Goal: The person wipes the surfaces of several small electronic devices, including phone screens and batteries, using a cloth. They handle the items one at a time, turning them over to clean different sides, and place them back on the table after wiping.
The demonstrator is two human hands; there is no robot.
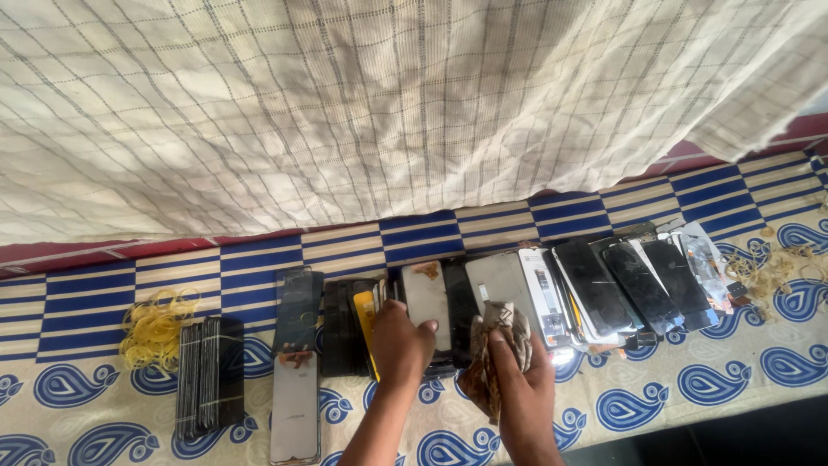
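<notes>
My left hand (401,345) rests on a row of flat phone screen panels, its fingers gripping a pale grey panel (426,295) that stands among dark ones. Beside it, my right hand (522,388) is closed around a crumpled brownish cloth (498,341), held just below a grey panel (500,280). More black glass panels (638,280) lie fanned out to the right. Both forearms come in from the bottom edge.
A bundled stack of dark panels (210,375) and a long pale panel (295,406) lie at the left, by a pile of yellow rubber bands (155,328). More bands (772,272) sit far right. A checked white cloth (388,103) hangs behind the blue patterned surface (690,388).
</notes>
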